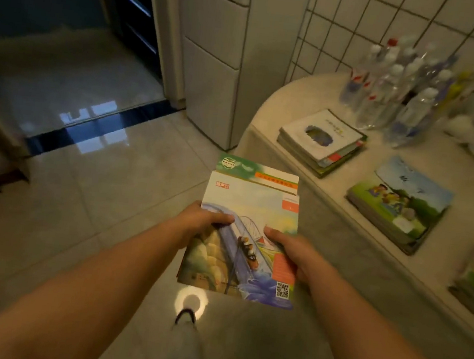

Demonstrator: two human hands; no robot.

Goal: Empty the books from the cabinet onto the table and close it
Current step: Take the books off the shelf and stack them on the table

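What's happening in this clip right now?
A person holds a small stack of books above the floor, left hand and right hand gripping its sides. The table to the right already carries three book piles beside water bottles. The cabinet is not in view.

The room was dim; glare pooled on the floor tiles (95, 129) (bottles (396, 88) blurred, edges bowed by the wide lens).

Layout: books held over floor, table to the right.
Held books (245, 234) are gripped between left hand (204, 220) and right hand (289, 250); three book stacks lie on table (271, 109), bottles (396, 88) behind them, apparently against the wall.
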